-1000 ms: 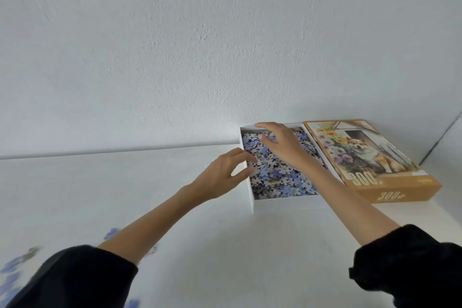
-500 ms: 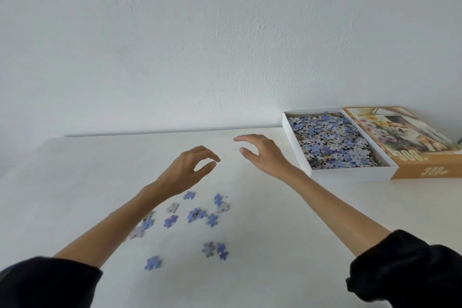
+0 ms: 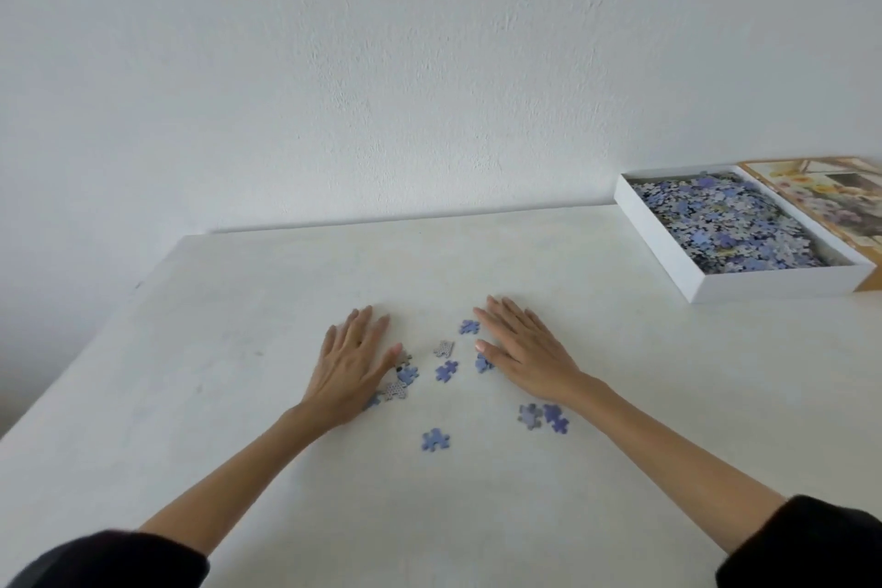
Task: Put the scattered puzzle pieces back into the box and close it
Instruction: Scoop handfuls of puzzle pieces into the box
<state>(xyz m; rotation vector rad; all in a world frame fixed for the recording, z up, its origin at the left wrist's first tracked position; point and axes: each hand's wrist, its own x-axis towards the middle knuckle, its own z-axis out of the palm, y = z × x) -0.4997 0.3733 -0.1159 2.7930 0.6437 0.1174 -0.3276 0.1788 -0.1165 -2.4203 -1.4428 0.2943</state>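
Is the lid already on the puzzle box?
No, the box lies open with pieces showing, and its lid sits beside it.

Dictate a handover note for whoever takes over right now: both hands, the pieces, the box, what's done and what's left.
Left hand: open, flat on the table, holding nothing, pieces by its thumb.
Right hand: open, flat on the table, holding nothing.
Pieces: about ten lie loose between and near the hands.
Box: far right, open, heaped with pieces; lid lies beside it, on its right.
Done: most pieces boxed.
Left: gather the loose pieces, drop them in the box, put the lid on.
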